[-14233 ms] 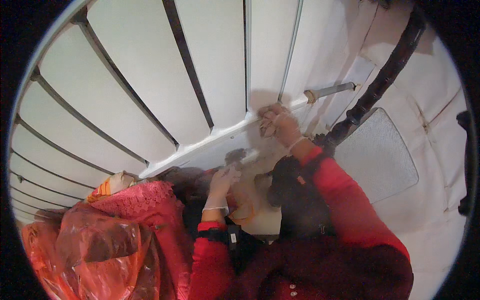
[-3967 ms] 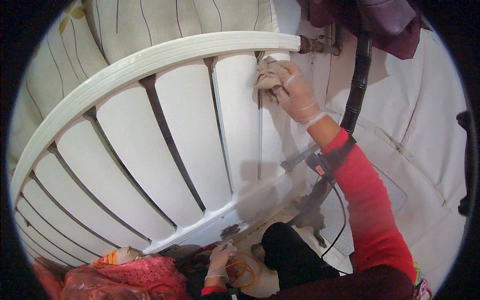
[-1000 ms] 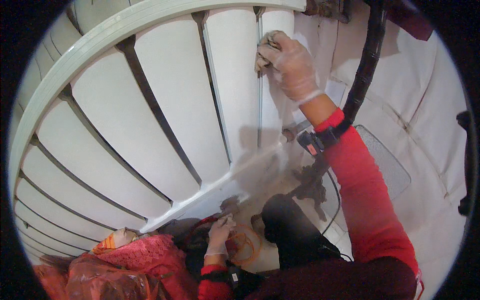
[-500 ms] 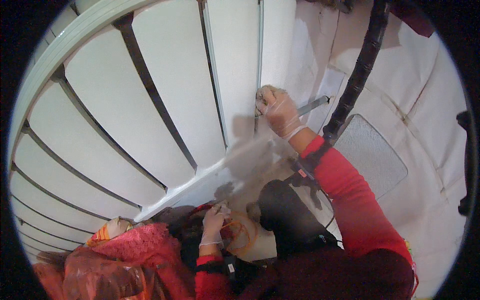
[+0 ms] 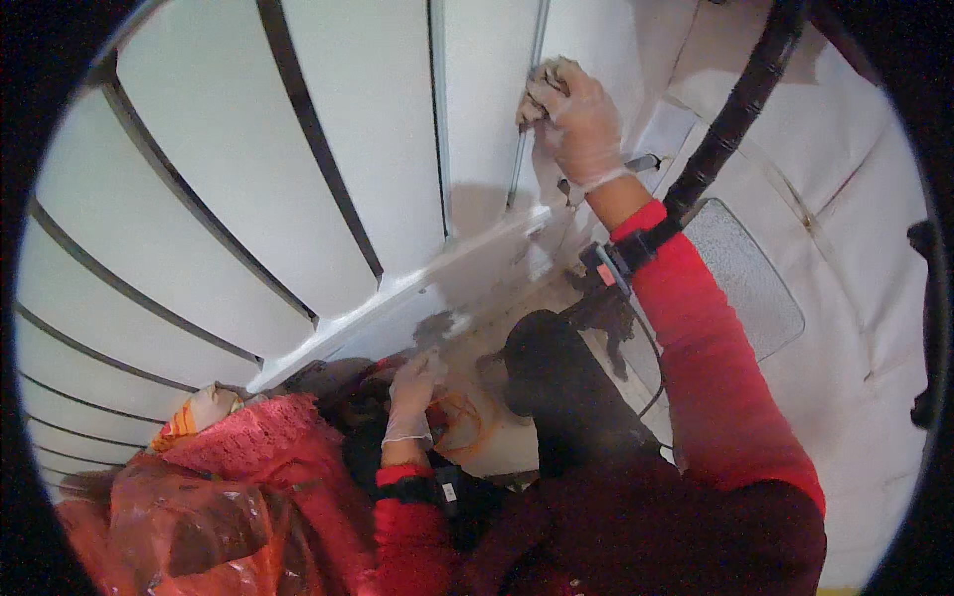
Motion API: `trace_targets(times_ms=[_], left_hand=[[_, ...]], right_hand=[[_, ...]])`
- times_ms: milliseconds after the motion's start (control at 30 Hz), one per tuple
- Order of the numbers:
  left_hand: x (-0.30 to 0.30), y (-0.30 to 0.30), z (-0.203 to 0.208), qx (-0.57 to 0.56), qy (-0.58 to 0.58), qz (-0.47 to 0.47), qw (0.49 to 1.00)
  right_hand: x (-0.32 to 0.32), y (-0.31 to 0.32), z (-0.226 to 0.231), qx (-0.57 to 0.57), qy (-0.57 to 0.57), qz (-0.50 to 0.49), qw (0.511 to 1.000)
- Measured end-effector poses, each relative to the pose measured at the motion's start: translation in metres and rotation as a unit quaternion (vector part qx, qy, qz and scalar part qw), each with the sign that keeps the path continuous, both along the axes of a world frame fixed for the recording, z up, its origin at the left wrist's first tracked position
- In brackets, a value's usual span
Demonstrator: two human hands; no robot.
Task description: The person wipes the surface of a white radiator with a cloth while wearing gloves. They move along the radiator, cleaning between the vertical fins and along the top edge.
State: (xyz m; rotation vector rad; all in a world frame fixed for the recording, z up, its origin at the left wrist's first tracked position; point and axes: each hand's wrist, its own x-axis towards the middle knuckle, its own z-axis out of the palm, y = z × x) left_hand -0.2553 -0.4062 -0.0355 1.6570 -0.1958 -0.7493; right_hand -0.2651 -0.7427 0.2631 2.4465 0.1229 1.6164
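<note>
My right hand [image 5: 588,124], in a thin clear glove, is closed round a crumpled greyish cloth [image 5: 545,91]. It presses the cloth to the white slatted panel [image 5: 487,109], at a narrow upright groove near the panel's right end. Lower down, my left hand [image 5: 413,392], also in a clear glove, hangs just beyond my knee, near the panel's bottom rail. Its fingers look curled, with something pale at their tips that I cannot make out. An orange cord or loop [image 5: 467,422] and dark items lie beside that hand.
A red plastic bag [image 5: 189,517] and pink textured fabric [image 5: 248,437] lie at lower left. A black ribbed tube [image 5: 735,119] runs down beside my right forearm. A grey rounded pad [image 5: 740,278] lies against the pale creased sheeting [image 5: 845,219] at right.
My right hand has moved up along the groove with the cloth. The view has shifted a little. My left hand stays low near the orange cord.
</note>
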Motion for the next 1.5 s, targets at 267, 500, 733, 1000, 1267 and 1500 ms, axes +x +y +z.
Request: trace_targets(times_ms=[267, 500, 733, 1000, 1267, 1500], left_hand=[[0.0, -0.002, 0.001, 0.022, -0.035, -0.014, 0.999], [-0.005, -0.001, 0.015, 0.037, -0.058, -0.019, 0.997], [0.004, 0.001, 0.007, 0.04, -0.053, -0.022, 0.998], [0.003, 0.001, -0.012, 0.066, -0.158, 0.009, 0.985], [0.002, -0.004, 0.005, 0.001, -0.028, 0.014, 0.999], [0.001, -0.001, 0.019, 0.052, -0.063, -0.031, 0.996]], right_hand=[[0.003, -0.015, -0.1, 0.002, 0.087, -0.037, 0.996], [-0.005, -0.007, -0.169, 0.073, 0.2, -0.035, 0.976], [-0.019, 0.005, -0.13, 0.18, 0.191, -0.078, 0.962], [-0.02, 0.004, -0.135, 0.031, 0.223, -0.088, 0.97], [-0.023, -0.008, -0.169, 0.149, 0.306, -0.059, 0.939], [-0.018, 0.017, -0.168, 0.145, 0.29, -0.151, 0.934]])
